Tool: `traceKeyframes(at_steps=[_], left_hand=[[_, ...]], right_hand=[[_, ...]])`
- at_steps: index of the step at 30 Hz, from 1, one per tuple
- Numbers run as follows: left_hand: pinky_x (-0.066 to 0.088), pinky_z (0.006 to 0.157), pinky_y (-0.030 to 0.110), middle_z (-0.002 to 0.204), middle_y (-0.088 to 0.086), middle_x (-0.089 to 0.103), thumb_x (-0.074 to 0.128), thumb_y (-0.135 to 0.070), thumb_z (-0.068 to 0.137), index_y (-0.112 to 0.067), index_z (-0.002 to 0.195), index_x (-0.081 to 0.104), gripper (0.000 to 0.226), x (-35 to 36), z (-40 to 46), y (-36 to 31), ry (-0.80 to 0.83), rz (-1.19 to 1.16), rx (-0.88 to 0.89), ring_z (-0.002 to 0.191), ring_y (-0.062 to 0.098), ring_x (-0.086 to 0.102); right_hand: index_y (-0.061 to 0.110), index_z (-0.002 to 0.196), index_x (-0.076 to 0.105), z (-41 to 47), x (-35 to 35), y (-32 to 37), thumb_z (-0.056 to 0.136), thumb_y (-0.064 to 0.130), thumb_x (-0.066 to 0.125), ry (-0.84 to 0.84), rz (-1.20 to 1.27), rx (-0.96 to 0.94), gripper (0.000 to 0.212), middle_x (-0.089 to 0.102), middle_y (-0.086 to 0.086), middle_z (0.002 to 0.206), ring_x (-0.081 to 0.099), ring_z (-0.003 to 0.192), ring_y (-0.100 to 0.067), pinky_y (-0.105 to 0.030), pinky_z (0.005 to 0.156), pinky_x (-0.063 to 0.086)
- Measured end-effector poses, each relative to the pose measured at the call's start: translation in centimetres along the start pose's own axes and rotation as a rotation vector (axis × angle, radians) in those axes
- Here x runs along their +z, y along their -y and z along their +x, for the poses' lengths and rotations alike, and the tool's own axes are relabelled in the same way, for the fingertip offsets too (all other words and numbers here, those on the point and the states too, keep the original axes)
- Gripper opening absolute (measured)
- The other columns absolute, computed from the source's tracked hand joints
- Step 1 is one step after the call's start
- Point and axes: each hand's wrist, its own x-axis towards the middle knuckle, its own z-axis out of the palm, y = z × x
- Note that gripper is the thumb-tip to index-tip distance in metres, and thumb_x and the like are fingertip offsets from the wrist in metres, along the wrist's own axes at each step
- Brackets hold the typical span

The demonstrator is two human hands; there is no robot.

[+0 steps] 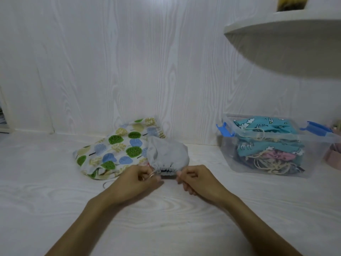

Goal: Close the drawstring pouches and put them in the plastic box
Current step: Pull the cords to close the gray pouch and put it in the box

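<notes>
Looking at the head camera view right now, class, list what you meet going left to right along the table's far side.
Tree-print pouch → grey pouch, gripped at its gathered mouth by the left hand and right hand → clear plastic box already holding pouches → pink object at the right edge.

1. The grey pouch (167, 154) is seen in plain pale grey, with a dark band at its gathered mouth.
2. The printed pouch (110, 152) is patterned with green, blue and tan trees on white.
3. The plastic box (267, 170) is clear, and blue latches (225, 129) are fitted at its two ends.
4. Teal cloth with white clouds (258, 124) is seen inside the box, with pink and dark fabric and cream cords below it.
5. The bench (55, 182) and the wall (110, 61) are finished in white wood grain.
</notes>
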Motion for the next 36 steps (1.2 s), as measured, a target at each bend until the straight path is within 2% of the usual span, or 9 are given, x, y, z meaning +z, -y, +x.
traceKeyframes(at_steps=[4, 10, 15, 18, 20, 22, 26, 32, 36], left_hand=[[0.037, 0.061, 0.009, 0.065, -0.009, 0.065, 0.053, -0.030, 0.094, -0.014, 0.076, 0.073, 0.032, 0.5, -0.5, -0.4, -0.114, -0.120, 0.003, 0.061, -0.004, 0.054], [0.037, 0.061, 0.031, 0.057, -0.014, 0.061, 0.053, -0.049, 0.091, -0.034, 0.067, 0.070, 0.033, 0.0, -0.3, 1.0, -0.225, 0.178, -0.044, 0.058, 0.003, 0.053], [0.043, 0.064, 0.030, 0.077, -0.012, 0.066, 0.054, -0.047, 0.090, -0.043, 0.066, 0.064, 0.026, -0.1, -0.7, 0.3, -0.263, 0.375, -0.106, 0.072, 0.007, 0.058], [0.049, 0.070, 0.032, 0.089, -0.013, 0.064, 0.059, -0.050, 0.084, -0.035, 0.084, 0.070, 0.018, 0.2, -1.2, -0.4, -0.290, 0.442, -0.155, 0.082, 0.010, 0.060], [0.049, 0.075, 0.032, 0.098, -0.016, 0.061, 0.064, -0.051, 0.080, -0.037, 0.101, 0.066, 0.025, 0.4, -1.7, -0.9, -0.344, 0.486, -0.156, 0.089, 0.010, 0.060], [0.044, 0.072, 0.030, 0.096, -0.016, 0.059, 0.063, -0.044, 0.082, -0.036, 0.101, 0.065, 0.021, 1.0, -2.8, -2.0, -0.422, 0.532, -0.157, 0.085, 0.009, 0.056], [0.047, 0.074, 0.030, 0.093, -0.008, 0.066, 0.047, -0.031, 0.091, -0.028, 0.087, 0.067, 0.020, 2.6, -4.6, -3.4, -0.281, 0.590, -0.205, 0.087, 0.015, 0.060], [0.039, 0.070, 0.033, 0.088, 0.000, 0.055, 0.030, -0.032, 0.098, -0.015, 0.081, 0.052, 0.032, 4.5, -2.7, -3.4, -0.145, 0.542, -0.221, 0.088, 0.024, 0.056], [0.044, 0.073, 0.034, 0.091, 0.003, 0.067, 0.040, -0.039, 0.096, -0.020, 0.088, 0.065, 0.033, 4.8, -0.3, -2.9, -0.359, 0.111, -0.370, 0.087, 0.026, 0.061]], right_hand=[[0.013, 0.071, 0.068, 0.0, 0.0, -0.7, 0.092, 0.028, 0.057, -0.079, 0.041, 0.019, 0.029, 0.055, 0.011, 0.045, 0.046, 0.043, 0.001, -0.018, 0.049, 0.034], [0.020, 0.068, 0.070, -0.1, -1.4, -0.8, 0.090, 0.025, 0.060, -0.108, -0.031, 0.043, 0.025, 0.068, 0.008, 0.069, 0.055, 0.051, 0.009, -0.007, 0.055, 0.038], [0.020, 0.069, 0.072, 0.1, -1.1, -1.0, 0.090, 0.024, 0.061, -0.151, -0.043, 0.087, 0.024, 0.068, 0.012, 0.064, 0.054, 0.050, 0.011, -0.006, 0.057, 0.037], [0.019, 0.069, 0.071, -0.2, -0.7, -0.9, 0.091, 0.026, 0.060, -0.128, -0.040, 0.086, 0.026, 0.058, 0.016, 0.046, 0.048, 0.042, 0.002, -0.010, 0.050, 0.036], [0.015, 0.071, 0.072, -0.1, -1.1, -0.8, 0.091, 0.026, 0.060, -0.103, 0.005, 0.108, 0.026, 0.056, 0.010, 0.045, 0.043, 0.041, -0.004, -0.014, 0.045, 0.034], [0.009, 0.075, 0.072, -0.1, -1.2, -0.5, 0.091, 0.026, 0.059, -0.057, 0.034, 0.129, 0.027, 0.055, 0.007, 0.046, 0.041, 0.040, -0.005, -0.015, 0.043, 0.033], [0.011, 0.077, 0.073, -0.4, -1.0, -0.4, 0.091, 0.030, 0.059, 0.003, -0.037, 0.094, 0.028, 0.058, 0.008, 0.048, 0.046, 0.044, -0.001, -0.013, 0.049, 0.035], [0.017, 0.078, 0.075, -1.0, -0.6, -0.2, 0.090, 0.035, 0.060, 0.053, -0.077, 0.013, 0.027, 0.060, 0.007, 0.053, 0.052, 0.049, 0.001, -0.014, 0.057, 0.039], [0.011, 0.080, 0.075, -1.1, -0.7, 0.1, 0.090, 0.031, 0.061, 0.084, -0.027, 0.001, 0.027, 0.061, 0.002, 0.055, 0.049, 0.048, -0.004, -0.016, 0.052, 0.040]])
